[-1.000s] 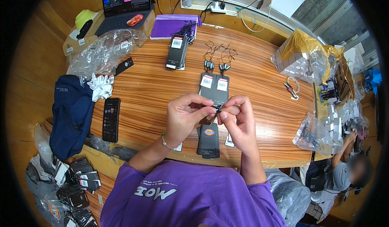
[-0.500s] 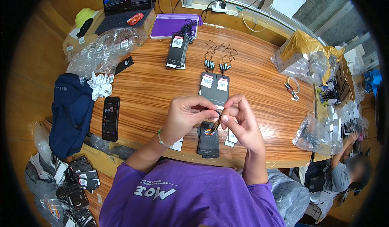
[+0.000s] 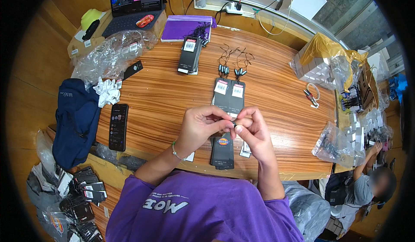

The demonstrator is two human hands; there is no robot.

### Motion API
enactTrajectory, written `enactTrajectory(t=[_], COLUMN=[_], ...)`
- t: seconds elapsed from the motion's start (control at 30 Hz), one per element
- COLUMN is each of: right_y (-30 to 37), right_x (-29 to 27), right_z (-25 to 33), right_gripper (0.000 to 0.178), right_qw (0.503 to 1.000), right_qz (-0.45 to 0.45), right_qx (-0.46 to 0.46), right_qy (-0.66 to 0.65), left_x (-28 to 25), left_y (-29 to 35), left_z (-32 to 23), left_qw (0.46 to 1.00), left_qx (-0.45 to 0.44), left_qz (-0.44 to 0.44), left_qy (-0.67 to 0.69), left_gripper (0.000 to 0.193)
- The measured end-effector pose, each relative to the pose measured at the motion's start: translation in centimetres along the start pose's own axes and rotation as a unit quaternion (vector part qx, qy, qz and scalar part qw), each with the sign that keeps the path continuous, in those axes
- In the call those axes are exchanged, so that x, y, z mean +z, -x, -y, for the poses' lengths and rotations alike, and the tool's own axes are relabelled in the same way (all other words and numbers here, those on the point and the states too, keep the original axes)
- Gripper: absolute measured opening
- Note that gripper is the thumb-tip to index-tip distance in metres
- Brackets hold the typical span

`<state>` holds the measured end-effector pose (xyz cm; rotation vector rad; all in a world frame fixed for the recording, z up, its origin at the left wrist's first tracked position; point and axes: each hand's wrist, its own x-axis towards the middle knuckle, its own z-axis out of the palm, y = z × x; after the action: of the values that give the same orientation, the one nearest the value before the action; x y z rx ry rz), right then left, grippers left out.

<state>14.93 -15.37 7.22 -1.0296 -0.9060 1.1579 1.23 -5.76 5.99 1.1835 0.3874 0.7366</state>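
My left hand [image 3: 203,123] and my right hand [image 3: 253,132] meet over the near middle of the table, both closed in a pinch. Between their fingertips is a small piece of black tag string [image 3: 234,123], mostly covered by the fingers. Just below lies a stack of black hang tags [image 3: 222,155] with a round coloured emblem on the top one. Beyond my fingers, two more piles of black hang tags [image 3: 229,96] lie side by side, white stickers on top. Their black strings with small plastic ends [image 3: 224,69] stretch toward the far side.
Farther back are a stickered tag stack [image 3: 189,56] and a purple notebook [image 3: 173,29]. A phone [image 3: 118,127] and crumpled white paper [image 3: 106,91] lie left. Snips [image 3: 310,98], wrapped white boxes [image 3: 315,69] and a plastic bag [image 3: 337,144] are right. Another person [image 3: 367,186] sits far right.
The dark string end that hung below my right fingers is now out of sight, and only a small bit shows. My right hand has shifted slightly left and tightened its pinch.
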Motion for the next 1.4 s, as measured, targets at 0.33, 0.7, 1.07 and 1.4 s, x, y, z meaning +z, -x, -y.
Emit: enactTrajectory(t=[0.33, 0.7, 1.07, 1.4], right_y=[-1.0, -0.8, -2.5, -2.5], right_x=[-0.1, -0.4, -1.6, -1.8], right_z=[-2.4, -3.0, -2.5, -4.2], right_gripper=[0.017, 0.03, 0.024, 0.021], right_qw=[0.988, 0.993, 0.993, 0.98], right_qz=[0.005, 0.047, 0.022, -0.154], right_qx=[-0.152, -0.077, 0.018, -0.018], right_qy=[-0.029, -0.079, 0.114, -0.125], left_x=[0.5, 0.4, -1.7, 0.1], left_y=[-0.2, 0.1, -2.5, 0.1], left_z=[0.1, -0.2, 1.2, 4.2], left_qw=[0.998, 0.997, 0.916, 0.955], left_qx=[-0.002, -0.039, 0.176, 0.019], left_qz=[-0.008, 0.017, -0.037, 0.002], left_qy=[0.056, 0.058, -0.358, -0.297], left_gripper=[0.009, 0.009, 0.023, 0.036])
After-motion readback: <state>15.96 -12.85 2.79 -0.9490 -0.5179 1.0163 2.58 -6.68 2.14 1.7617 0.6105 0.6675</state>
